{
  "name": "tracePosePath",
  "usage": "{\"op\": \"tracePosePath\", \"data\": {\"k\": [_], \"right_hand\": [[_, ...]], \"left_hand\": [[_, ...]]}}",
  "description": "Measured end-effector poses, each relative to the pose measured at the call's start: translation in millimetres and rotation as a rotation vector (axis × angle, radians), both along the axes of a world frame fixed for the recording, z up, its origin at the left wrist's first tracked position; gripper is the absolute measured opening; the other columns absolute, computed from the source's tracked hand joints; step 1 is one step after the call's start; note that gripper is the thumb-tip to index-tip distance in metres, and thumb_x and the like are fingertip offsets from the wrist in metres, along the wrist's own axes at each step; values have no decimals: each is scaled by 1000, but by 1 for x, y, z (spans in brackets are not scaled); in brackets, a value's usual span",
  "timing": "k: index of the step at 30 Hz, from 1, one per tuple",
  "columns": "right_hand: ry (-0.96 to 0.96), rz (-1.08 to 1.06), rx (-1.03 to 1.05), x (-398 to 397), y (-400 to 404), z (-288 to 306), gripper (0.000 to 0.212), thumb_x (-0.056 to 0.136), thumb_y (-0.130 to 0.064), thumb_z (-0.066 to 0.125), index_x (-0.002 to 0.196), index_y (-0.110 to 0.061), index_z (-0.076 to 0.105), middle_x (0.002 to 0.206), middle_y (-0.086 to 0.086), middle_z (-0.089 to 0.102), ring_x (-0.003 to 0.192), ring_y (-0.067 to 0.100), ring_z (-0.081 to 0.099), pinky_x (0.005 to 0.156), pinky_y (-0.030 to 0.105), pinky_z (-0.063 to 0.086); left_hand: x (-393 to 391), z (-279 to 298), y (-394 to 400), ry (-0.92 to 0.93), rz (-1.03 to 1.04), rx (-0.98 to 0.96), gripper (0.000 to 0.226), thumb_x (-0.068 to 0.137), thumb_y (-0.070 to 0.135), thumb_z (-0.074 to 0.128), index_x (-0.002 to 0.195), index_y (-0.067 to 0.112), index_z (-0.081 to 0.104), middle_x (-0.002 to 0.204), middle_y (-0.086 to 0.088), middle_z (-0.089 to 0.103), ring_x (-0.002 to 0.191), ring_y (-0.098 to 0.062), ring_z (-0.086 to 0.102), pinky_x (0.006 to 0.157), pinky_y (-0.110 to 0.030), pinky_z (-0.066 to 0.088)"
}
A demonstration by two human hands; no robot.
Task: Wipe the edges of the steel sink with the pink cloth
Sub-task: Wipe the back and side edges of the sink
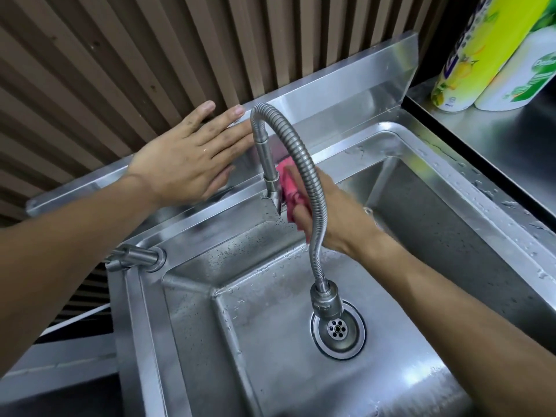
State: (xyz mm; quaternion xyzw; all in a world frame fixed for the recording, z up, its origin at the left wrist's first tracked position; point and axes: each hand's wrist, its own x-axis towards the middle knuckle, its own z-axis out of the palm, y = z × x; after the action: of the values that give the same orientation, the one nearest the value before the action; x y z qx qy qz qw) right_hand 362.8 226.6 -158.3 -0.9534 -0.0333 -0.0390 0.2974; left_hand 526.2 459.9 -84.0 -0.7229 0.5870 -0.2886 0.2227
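Where the view begins, at the near edge, both forearms reach away over the steel sink [496, 203], whose basin holds a round drain [338, 328] with the head of a flexible faucet hose [296, 152] hanging just above it. Farther in, the right hand [331, 218] holds the pink cloth [290, 188] against the far ledge of the sink, just right of the faucet base; the fingers curl round the bunched cloth, though the hose crosses in front and hides most of them. The cloth therefore lies at the far rim, under the right palm, beside the foot of the backsplash [346, 94]. Farther left, the left hand [186, 158] lies flat against the backsplash, fingers straight and slightly spread, holding nothing. The rim's long axis here runs left to right, so the next stroke, by my judgement, goes sideways along it, and rightward is freer, since the faucet base blocks the left. The right hand is the nearer one to that unwiped stretch. At the far right stand two bottles [493, 55].
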Motion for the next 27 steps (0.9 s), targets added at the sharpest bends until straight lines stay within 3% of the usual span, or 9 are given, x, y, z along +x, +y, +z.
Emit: {"op": "tracePosePath", "data": {"k": [2,6,9,12,15,17,19,21,27], "right_hand": [[-66,138,-69,2,-7,2,61,109,-31,44,162,-10,26,170,12,20,154,20,15,124,12,2],[-180,316,-218,16,-22,-3,63,110,-31,44,163,-7,17,171,13,17,157,17,-4,124,16,-12],[-142,383,-262,24,-40,-7,56,111,-32,41,161,-10,30,169,10,25,159,23,9,129,26,2],[-229,133,-192,17,-59,-5,40,107,-19,47,147,-16,49,156,5,46,150,18,35,125,30,27],[-481,-283,94,4,-52,3,27,107,-6,43,128,-17,56,117,5,62,88,0,61,82,12,52],[-587,-230,193,14,-34,11,33,107,-1,47,139,-10,51,134,12,57,107,6,63,98,11,48],[-540,87,38,39,-24,1,56,106,-6,56,157,-7,34,169,14,19,158,25,18,128,38,26],[-442,276,-245,66,-32,-10,66,107,-15,55,164,-15,21,171,-4,-11,158,22,-17,131,46,8],[-595,812,-952,99,-92,22,55,108,-25,24,161,-12,31,171,5,21,159,28,11,131,44,2]], "left_hand": [[1,0,0,5,-16,-9,68,108,32,40,160,6,4,167,-12,-1,159,-31,10,128,-56,16],[1,0,1,9,4,13,65,110,32,33,163,5,7,170,-17,8,160,-32,7,129,-55,14],[0,1,2,20,33,40,62,110,33,24,164,3,16,172,-17,17,160,-34,9,129,-56,13],[-3,2,1,15,40,39,62,110,33,24,164,2,17,171,-16,18,160,-33,10,129,-54,12],[-5,2,0,11,43,21,62,111,34,26,164,2,18,171,-17,19,160,-34,11,129,-54,14],[-5,2,0,20,52,6,63,110,34,28,163,1,18,171,-18,18,160,-35,12,129,-53,15],[-4,2,-1,34,61,-40,67,109,36,30,163,-1,14,172,-19,12,160,-35,11,130,-52,15],[-6,2,-2,42,93,-71,72,108,38,30,164,-2,8,172,-19,6,160,-34,7,131,-49,11],[-7,4,-1,56,30,-67,73,109,34,34,163,1,-1,170,-17,-6,160,-37,9,131,-50,9]]}}
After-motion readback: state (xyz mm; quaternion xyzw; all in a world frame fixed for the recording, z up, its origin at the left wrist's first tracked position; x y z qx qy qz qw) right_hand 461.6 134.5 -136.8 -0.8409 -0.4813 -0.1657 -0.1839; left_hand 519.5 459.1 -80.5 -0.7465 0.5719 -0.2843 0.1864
